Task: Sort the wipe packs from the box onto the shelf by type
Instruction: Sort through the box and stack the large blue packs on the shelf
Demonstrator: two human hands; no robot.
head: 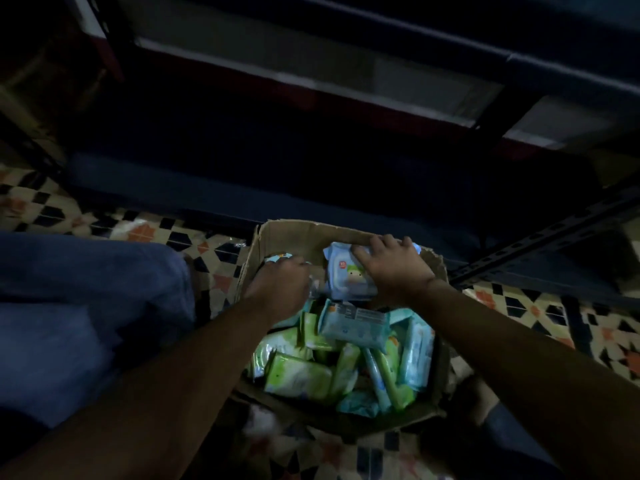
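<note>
Very dim light, upper half mostly in shadow. Floor is patterned tile (540, 306): cream ground, black and orange geometric shapes, visible left, right and along the bottom edge. Dark metal rack behind, with a slotted angle-iron rail (540, 237) running diagonally at right and pale shelf boards (311, 64) with a reddish front edge slanting across the top.

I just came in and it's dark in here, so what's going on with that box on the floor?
A person is reaching into a cardboard box full of green and blue wipe packs. The right hand grips a blue wipe pack at the box's far end. The left hand reaches down beside it, onto what looks like another pack. The shelf ahead is too dark to make out.
</note>
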